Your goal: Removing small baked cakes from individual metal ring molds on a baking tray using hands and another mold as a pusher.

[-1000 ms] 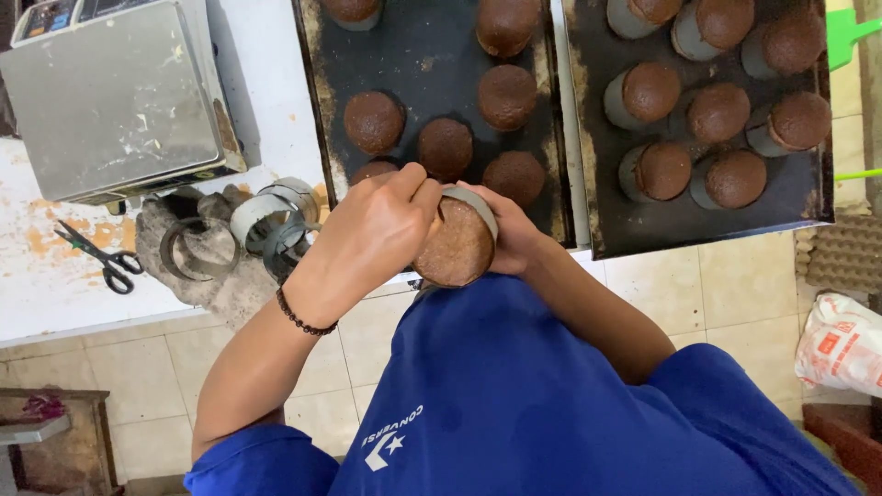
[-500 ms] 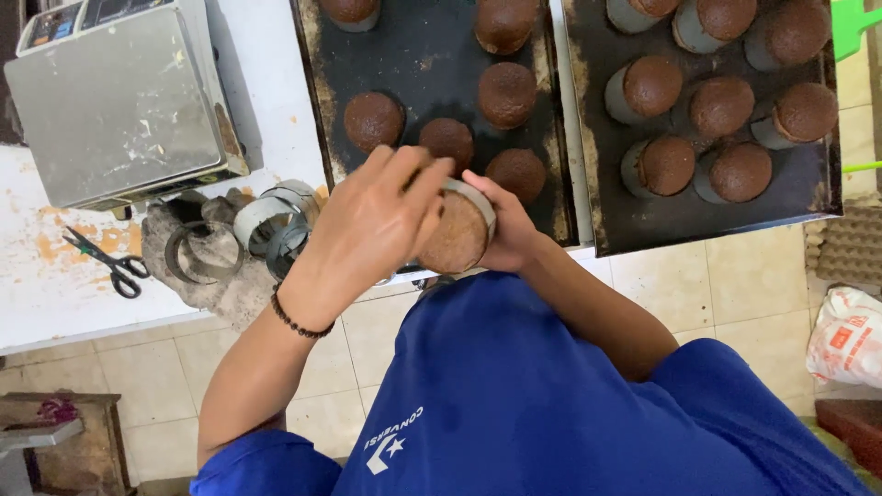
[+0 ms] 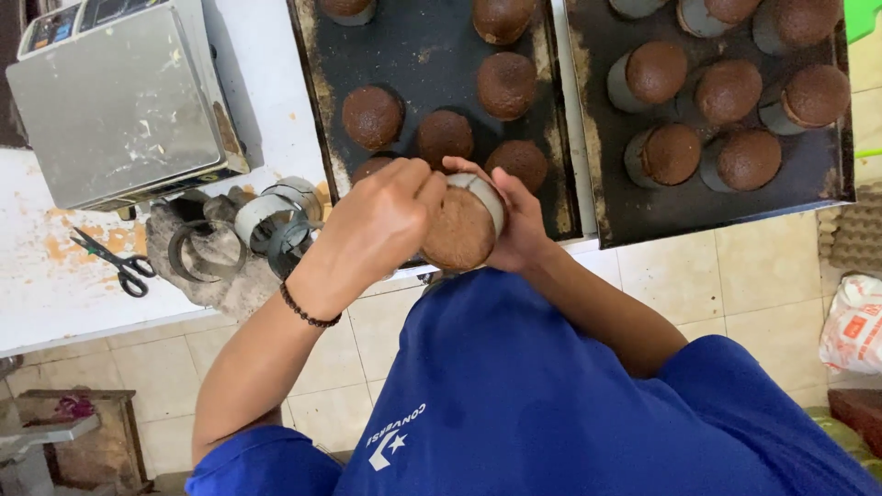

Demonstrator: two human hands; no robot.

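A round brown bun (image 3: 457,231) sits inside a grey metal ring mould (image 3: 485,196), held over the table's front edge. My right hand (image 3: 520,220) cups the ring from the far side. My left hand (image 3: 375,228) presses its fingers on the bun's near side and top. Just behind them lies a dark baking tray (image 3: 432,55) with several unmoulded brown buns. A second dark tray (image 3: 643,207) to the right carries several buns still in their metal rings.
Empty metal rings (image 3: 276,216) lie on a grey cloth (image 3: 230,285) left of my hands. Black scissors (image 3: 115,262) rest on the white table, and a steel scale (image 3: 119,101) stands at the back left. A bag (image 3: 854,321) lies on the tiled floor at right.
My hands have kept the bun and ring in nearly the same place; the left fingers have shifted around the bun's edge and the ring has turned slightly.
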